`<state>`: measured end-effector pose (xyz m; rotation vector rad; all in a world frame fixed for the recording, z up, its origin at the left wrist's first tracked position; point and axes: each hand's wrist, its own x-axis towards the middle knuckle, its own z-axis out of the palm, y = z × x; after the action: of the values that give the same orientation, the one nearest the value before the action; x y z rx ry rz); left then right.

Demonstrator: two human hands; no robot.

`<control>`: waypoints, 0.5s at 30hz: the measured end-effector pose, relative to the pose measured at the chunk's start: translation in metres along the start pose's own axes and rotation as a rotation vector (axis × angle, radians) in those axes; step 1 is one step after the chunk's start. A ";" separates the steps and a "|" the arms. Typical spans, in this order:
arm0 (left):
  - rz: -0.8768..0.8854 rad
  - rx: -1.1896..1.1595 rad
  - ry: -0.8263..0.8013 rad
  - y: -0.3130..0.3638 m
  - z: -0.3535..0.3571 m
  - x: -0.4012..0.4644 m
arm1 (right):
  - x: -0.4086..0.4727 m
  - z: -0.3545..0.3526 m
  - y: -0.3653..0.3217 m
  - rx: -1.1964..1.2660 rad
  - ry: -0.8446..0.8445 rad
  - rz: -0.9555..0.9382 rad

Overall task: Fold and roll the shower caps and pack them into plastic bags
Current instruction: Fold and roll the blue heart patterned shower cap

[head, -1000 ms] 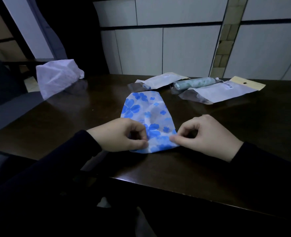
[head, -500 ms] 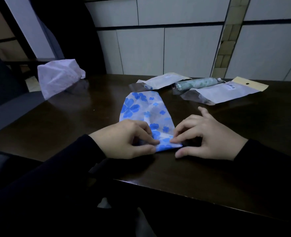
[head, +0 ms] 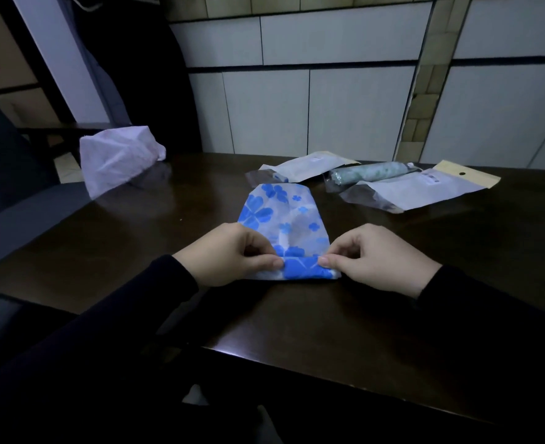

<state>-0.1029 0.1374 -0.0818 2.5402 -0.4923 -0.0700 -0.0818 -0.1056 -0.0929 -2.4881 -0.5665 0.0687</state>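
Note:
A folded shower cap [head: 284, 219], white with blue flowers, lies flat on the dark table [head: 425, 283], its long side pointing away from me. Its near end is turned over into a short roll [head: 300, 272]. My left hand [head: 229, 254] pinches the roll's left end between thumb and fingers. My right hand [head: 377, 257] pinches its right end the same way. Beyond the cap lie two plastic bags, one [head: 309, 166] at centre and one [head: 425, 189] with a yellow header at right. A rolled green cap in a clear bag [head: 370, 173] lies between them.
A crumpled white bag or cloth [head: 117, 158] sits at the table's far left corner. A tiled wall stands behind the table. The table's near edge [head: 297, 360] runs close below my forearms, and a dark chair is at left.
The cap's near edge, flat a second ago, is now turned over into a small roll. Both hands went from pressing the fold to pinching the roll's ends.

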 end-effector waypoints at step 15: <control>0.369 0.147 0.244 -0.024 0.012 -0.008 | -0.007 0.002 0.008 -0.238 0.012 -0.365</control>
<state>-0.1043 0.1525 -0.1049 2.5060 -0.8821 0.4202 -0.0853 -0.1126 -0.0996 -2.5631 -1.0674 -0.1644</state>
